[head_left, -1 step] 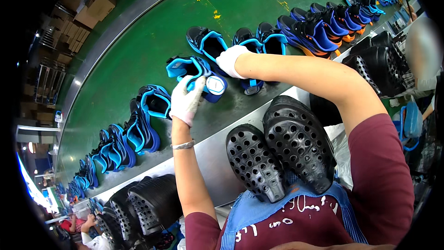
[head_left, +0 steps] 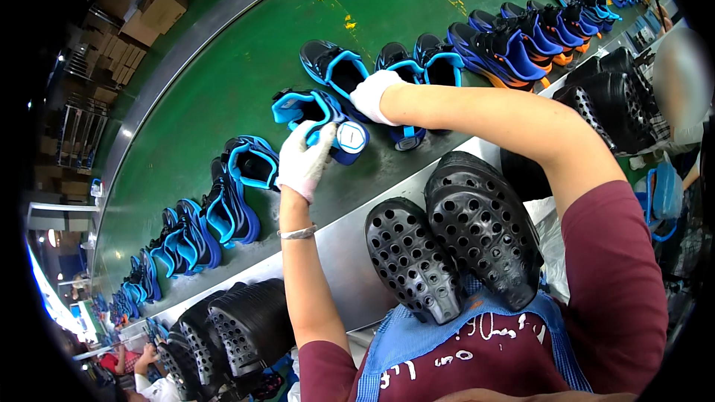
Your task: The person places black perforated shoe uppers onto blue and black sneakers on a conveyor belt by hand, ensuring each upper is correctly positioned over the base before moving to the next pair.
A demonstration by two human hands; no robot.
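The patched shoe (head_left: 335, 113), black and blue with a white patch (head_left: 352, 136) at its heel end, lies tilted on the green bench (head_left: 223, 82) between both gloved hands. Its handling looks under way rather than finished; how much has been done to it cannot be told. The left hand (head_left: 304, 164) touches its near side, thumb apart from the other fingers; whether they pinch is unclear. The right hand (head_left: 378, 97) is curled just right of it, fingertips hidden, so I cannot tell whether they clamp anything.

Just behind the patched shoe stands a loose shoe (head_left: 322, 62); to its right, two blue-lined shoes (head_left: 439, 52), then an orange-soled row (head_left: 514, 45). Left of it, another blue row (head_left: 234, 205) stands openings up. Nearer the wearer than it, two perforated black forms (head_left: 411, 257) lean against a blue apron (head_left: 410, 346). The right forearm (head_left: 469, 112) partly covers the shoes beside it.
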